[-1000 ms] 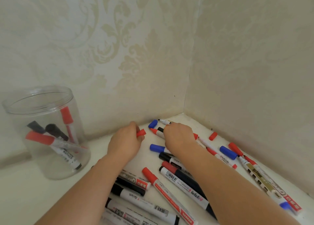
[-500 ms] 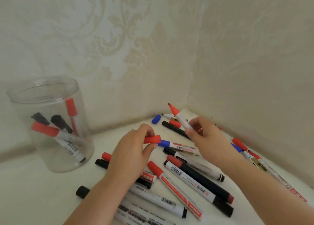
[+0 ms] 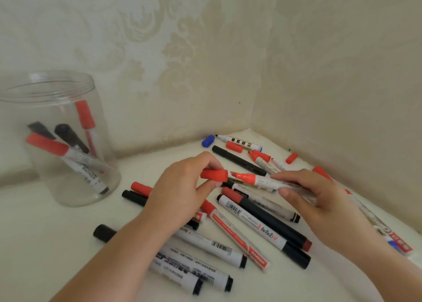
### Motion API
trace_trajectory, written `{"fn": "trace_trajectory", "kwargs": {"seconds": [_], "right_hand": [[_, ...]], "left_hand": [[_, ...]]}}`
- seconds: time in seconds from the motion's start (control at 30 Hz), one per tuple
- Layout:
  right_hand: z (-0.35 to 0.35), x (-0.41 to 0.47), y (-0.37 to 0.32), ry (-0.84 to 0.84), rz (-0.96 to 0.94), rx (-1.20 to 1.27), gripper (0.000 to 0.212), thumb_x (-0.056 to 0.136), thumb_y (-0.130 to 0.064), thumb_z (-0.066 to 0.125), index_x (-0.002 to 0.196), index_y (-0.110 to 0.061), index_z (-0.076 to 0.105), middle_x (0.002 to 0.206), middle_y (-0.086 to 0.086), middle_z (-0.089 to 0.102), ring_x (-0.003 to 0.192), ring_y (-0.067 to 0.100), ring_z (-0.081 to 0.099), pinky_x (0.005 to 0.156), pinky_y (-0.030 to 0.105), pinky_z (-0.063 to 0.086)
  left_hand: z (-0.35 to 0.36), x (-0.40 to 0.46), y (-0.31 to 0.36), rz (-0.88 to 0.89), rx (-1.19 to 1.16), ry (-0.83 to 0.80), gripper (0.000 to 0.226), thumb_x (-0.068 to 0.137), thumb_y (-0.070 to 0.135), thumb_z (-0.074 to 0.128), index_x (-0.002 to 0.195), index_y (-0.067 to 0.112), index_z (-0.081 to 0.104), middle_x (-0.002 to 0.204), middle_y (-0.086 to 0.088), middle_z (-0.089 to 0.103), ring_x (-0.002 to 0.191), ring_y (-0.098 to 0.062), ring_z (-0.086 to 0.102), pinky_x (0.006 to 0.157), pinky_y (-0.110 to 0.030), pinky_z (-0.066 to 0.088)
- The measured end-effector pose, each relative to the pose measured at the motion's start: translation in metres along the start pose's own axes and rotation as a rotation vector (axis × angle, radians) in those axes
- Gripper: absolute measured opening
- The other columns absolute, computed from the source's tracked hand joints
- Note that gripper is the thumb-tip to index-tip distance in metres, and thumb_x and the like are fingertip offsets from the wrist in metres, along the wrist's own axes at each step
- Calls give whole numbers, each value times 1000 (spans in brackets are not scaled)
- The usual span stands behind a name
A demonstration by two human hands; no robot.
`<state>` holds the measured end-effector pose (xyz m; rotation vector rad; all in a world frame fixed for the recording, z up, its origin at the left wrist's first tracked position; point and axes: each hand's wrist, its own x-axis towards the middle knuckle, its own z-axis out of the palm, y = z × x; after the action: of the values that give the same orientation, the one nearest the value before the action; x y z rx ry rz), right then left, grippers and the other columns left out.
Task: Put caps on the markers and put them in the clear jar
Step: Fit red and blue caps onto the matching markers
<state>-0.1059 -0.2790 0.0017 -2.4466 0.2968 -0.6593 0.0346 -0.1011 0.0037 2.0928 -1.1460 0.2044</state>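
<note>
The left hand [image 3: 182,187] pinched a red cap [image 3: 214,175], open end facing the red tip of the marker [image 3: 262,181] gripped in the right hand [image 3: 317,199], lined up for capping. The clear jar [image 3: 57,137] stood near the tabletop's left edge.

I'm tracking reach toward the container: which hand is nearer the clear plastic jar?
Left. The left hand, pinching a red cap, is just right of the clear plastic jar; the right hand, holding a red-tipped marker, is farther right.

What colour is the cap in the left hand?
Red: the cap in the left hand, clearest in the head view.
</note>
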Motion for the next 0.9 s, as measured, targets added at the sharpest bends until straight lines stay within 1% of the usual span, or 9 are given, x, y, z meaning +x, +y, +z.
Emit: {"fn": "trace_trajectory", "kwargs": {"seconds": [0.13,0.23,0.33,0.4,0.53,0.63,0.7,0.77,0.9], "right_hand": [[-2,-2,-2,17,-58,-22,33,84,-26,58,90,-57,53,100,-31,58,98,-13,50,75,0,36],[0,-3,-3,3,-87,-70,32,84,-27,58,95,-57,53,89,-32,58,99,-7,48,74,9,38],[2,-3,-4,-13,-98,-99,29,85,-26,58,102,-49,58,90,-32,54,98,-4,47,73,6,35],[1,-3,-5,-33,-111,-97,28,84,-28,58,100,-51,57,90,-32,55,98,-5,48,74,5,35],[-4,-4,-8,-68,-63,-11,16,78,-45,56,92,-49,61,86,-31,62,88,-3,57,68,12,40],[-7,-5,-9,-94,-1,40,13,74,-51,53,83,-53,61,92,-40,59,89,-7,57,67,11,44],[-6,-6,-10,-129,61,99,15,80,-40,57,76,-55,60,82,-42,60,85,-13,57,69,2,42],[-6,-6,-11,-168,112,128,14,82,-37,58,81,-49,64,72,-44,60,77,-17,56,64,-3,38],[-8,-6,-16,-219,204,152,13,83,-39,55,86,-44,66,52,-35,56,52,-13,51,51,0,36]], "left_hand": [[4,0,-1,4,9,-21,13,81,23,65,90,30,59,85,22,63,83,2,58,73,-12,44],[5,-1,1,37,11,-60,17,80,24,66,94,31,62,88,21,64,85,3,58,76,-12,43],[6,-1,5,76,-13,-132,21,79,26,65,99,32,62,88,23,61,78,11,56,73,-12,42],[7,-2,6,100,-13,-175,25,82,32,61,107,33,61,84,28,54,73,17,51,67,-8,38],[10,-2,11,194,34,-242,28,85,44,49,108,32,62,73,26,51,74,1,52,65,-13,41],[11,-2,13,245,35,-206,29,85,48,49,103,30,63,73,25,53,71,1,52,70,-14,42],[11,-2,12,306,59,-184,34,82,45,44,101,25,64,77,18,59,76,-1,51,74,-13,39],[11,-2,12,326,79,-196,35,81,41,43,98,20,66,78,11,65,77,-3,50,72,-14,39],[11,-1,13,338,98,-205,35,82,40,43,94,16,67,76,7,67,75,-6,51,67,-17,41]]}}
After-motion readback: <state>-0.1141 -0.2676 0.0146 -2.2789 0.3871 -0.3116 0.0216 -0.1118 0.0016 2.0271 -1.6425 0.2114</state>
